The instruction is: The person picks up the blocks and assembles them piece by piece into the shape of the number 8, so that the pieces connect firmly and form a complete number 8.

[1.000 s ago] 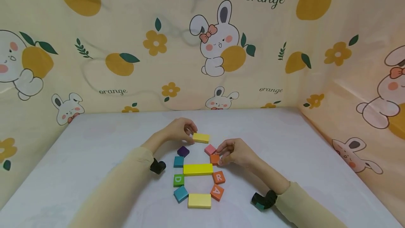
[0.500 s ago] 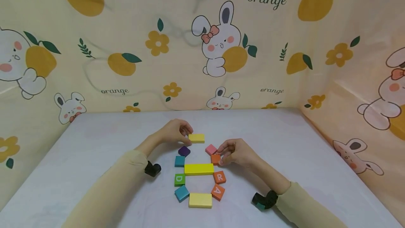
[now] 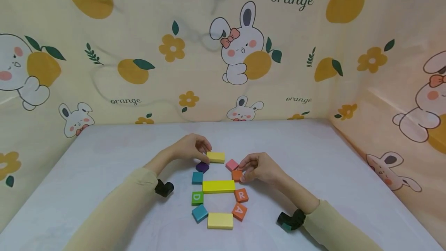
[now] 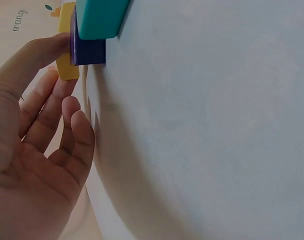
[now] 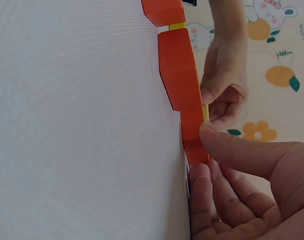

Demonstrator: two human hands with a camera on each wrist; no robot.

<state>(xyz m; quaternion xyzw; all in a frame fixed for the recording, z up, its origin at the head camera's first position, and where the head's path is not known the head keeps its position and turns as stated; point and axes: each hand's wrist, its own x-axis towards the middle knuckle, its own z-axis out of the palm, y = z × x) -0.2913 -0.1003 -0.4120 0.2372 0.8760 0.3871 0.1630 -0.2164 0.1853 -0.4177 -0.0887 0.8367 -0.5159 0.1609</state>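
My left hand pinches the left end of a pale yellow block at the top of a figure of blocks. Its thumb lies by the purple block, which stands close to the yellow one in the left wrist view. My right hand rests at the figure's right side, fingers loosely bent. Its thumb touches an orange block, and a fingertip is beside the pink block. In the right wrist view that thumb lies against the orange block's edge.
Below are a teal block, a long yellow block, a green D block, orange R and A blocks, another teal block and a pale yellow block. A patterned cloth stands behind the white table.
My left hand has moved the pale yellow block left, then toward me, close to the purple block. My right hand has stayed beside the orange and pink blocks.
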